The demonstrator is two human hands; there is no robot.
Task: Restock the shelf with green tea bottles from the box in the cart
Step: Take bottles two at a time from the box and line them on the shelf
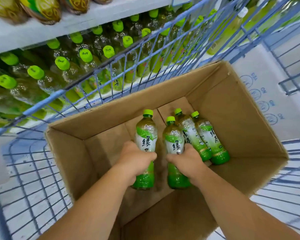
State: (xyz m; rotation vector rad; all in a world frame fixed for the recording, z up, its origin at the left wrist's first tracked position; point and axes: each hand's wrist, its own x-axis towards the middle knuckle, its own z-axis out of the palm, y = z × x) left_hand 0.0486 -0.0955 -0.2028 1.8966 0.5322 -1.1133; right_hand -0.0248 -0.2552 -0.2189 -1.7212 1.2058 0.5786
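Left forearm and right forearm come in from 6 o'clock, both reaching down into the box that sits in the cart. Left hand wraps the left bottle at mid-body, fingers curled round behind the label and thumb across the front. Right hand has the same grip on the right bottle, just beside it at 3 o'clock. Both grips are closed on plastic, nothing loose. Long axis of both held bottles runs 6 to 12 o'clock, caps at 12, bases toward the wrists. Cannot tell whether the bases are on the box floor or off it. Two spare bottles lie at 2 o'clock from the right hand, touching each other, caps tipped toward 11. What matters for the move: the shelf is at 10–11 o'clock from the box, beyond the cart's wire wall, with stocked bottles standing in rows. My read is the left hand is the nearer one and goes first. Both bottles need to clear the box wall and the cart rim before swinging toward 10 o'clock. The risk is clipping the wire on the way across.
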